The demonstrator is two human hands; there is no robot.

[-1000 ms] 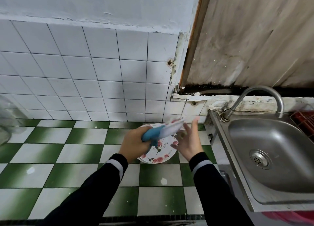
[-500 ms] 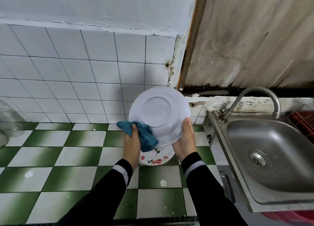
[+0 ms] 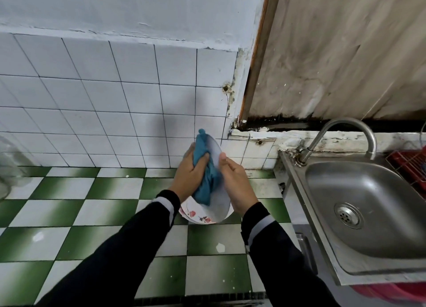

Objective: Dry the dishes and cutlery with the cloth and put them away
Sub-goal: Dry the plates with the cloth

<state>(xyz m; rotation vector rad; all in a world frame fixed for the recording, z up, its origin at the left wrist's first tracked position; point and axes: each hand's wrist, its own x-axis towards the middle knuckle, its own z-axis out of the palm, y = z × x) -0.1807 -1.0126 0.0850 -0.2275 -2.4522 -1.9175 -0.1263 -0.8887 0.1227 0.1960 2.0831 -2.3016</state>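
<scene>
I hold a white plate (image 3: pixel 215 154) on edge above the green and white checked counter (image 3: pixel 96 209), turned nearly edge-on to me. My right hand (image 3: pixel 235 182) grips its right rim. My left hand (image 3: pixel 190 175) clutches a blue cloth (image 3: pixel 205 184) and presses it against the plate's left face. Under my hands a plate with red flowers (image 3: pixel 196 214) lies flat on the counter, mostly hidden.
A steel sink (image 3: pixel 368 205) with a curved tap (image 3: pixel 341 136) fills the right side. A red wire rack (image 3: pixel 412 166) sits behind the sink at the right edge. A clear glass vessel (image 3: pixel 9 166) stands at the far left of the counter. White wall tiles rise behind.
The white plate has turned from facing me with its underside to nearly edge-on. My left hand with the cloth has moved up onto the plate's face.
</scene>
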